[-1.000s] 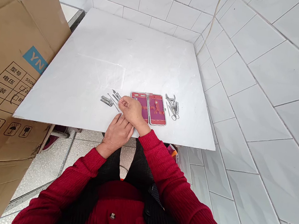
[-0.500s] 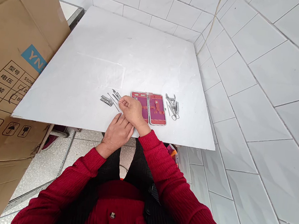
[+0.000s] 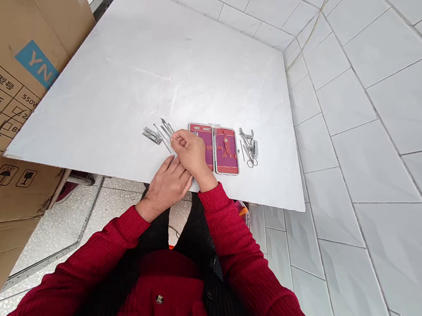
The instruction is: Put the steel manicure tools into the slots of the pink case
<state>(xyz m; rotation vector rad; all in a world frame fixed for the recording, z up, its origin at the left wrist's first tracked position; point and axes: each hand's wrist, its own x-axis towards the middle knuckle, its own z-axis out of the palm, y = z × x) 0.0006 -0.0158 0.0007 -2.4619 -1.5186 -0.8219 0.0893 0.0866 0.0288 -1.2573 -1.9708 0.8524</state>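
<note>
My left hand (image 3: 169, 182) rests at the table's front edge with its fingers stretched out and lying flat. Just above it, my right hand (image 3: 189, 151) is curled with its fingers drawn together, its lower side touching the left fingers. What the right fingers hold, if anything, is hidden. Partly behind that hand lies an open manicure case (image 3: 228, 151) with a red and purple lining. Several thin metal manicure tools (image 3: 165, 128) lie left of my right hand, beside a nail clipper (image 3: 152, 135). Right of the case are small scissors (image 3: 250, 159) and cuticle nippers (image 3: 246, 133), close together.
The white table (image 3: 132, 49) meets a tiled wall (image 3: 371, 148) at the right and back. A large cardboard box (image 3: 14, 116) stands against its left side. A thin cable (image 3: 312, 34) hangs in the corner.
The camera view has tilted and shifted slightly, so table and box sit a little differently. Both hands keep nearly the same pose; the tools and case have not moved on the table.
</note>
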